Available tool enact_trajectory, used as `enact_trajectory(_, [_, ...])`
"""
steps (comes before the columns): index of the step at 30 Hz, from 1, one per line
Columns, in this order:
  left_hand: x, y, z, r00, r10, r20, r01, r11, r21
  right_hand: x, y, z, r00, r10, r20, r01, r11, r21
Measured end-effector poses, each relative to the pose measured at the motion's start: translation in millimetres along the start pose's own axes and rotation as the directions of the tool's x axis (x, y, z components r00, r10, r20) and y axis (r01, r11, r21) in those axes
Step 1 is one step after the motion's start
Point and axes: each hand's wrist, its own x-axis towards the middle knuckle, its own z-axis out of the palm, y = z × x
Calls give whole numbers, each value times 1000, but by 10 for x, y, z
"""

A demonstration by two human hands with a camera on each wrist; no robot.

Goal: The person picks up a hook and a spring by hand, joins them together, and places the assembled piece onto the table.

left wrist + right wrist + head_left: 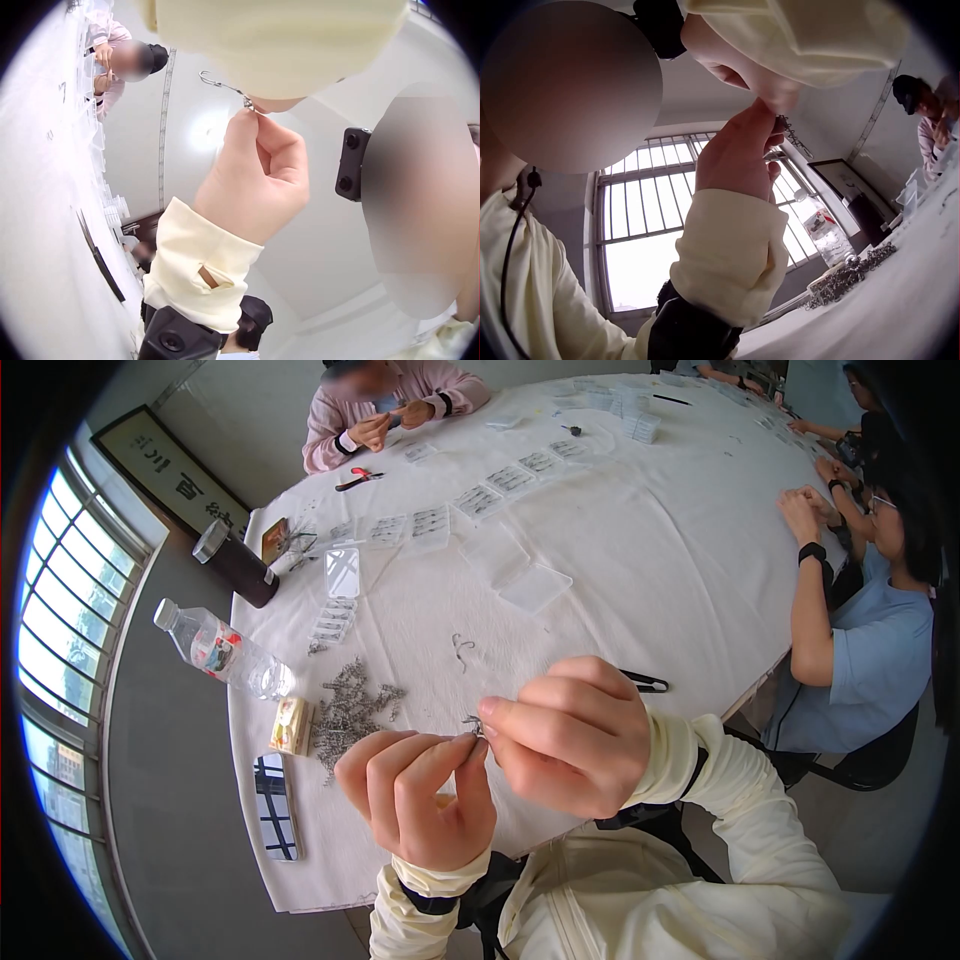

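Note:
My left hand (420,790) and right hand (575,735) meet fingertip to fingertip above the near table edge. Between them is a small metal fishing hook (474,724). In the left wrist view the curved end of the hook (214,80) sticks out past the fingers, and my right hand (255,165) pinches its other end with thumb and forefinger. In the right wrist view a coiled wire piece (798,139) juts from the fingertips of my left hand (739,154). The fingers hide the joint. Left of my hands lies a tangled heap of metal hooks (350,710).
Around the heap stand a water bottle (225,650), a yellow packet (291,725) and a phone (275,807). Tweezers (645,682) lie right of my hands. Farther off are a clear box (535,588), a dark tumbler (237,565) and red-handled pliers (358,479). Other people sit around.

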Motion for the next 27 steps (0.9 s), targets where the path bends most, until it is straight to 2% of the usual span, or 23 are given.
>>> enact_trajectory(7, [-33, -15, -31, 1000, 30, -10, -30, 1000, 9, 0, 5, 11, 998, -30, -53, 30, 1000, 4])
enact_trajectory(22, [-41, -15, -33, 999, 22, -24, -22, 1000, -4, -14, 21, 7, 997, -58, -44, 60, 997, 44])
enact_trajectory(25, [-24, -3, -39, 998, 61, -29, -59, 997, 40, -19, 16, 15, 997, -52, -53, 54, 998, 45])
enact_trajectory(27, [-32, -11, -69, 986, 165, -27, -159, 975, 158, -9, 16, -4, 997, -57, -47, 59, 997, 43])
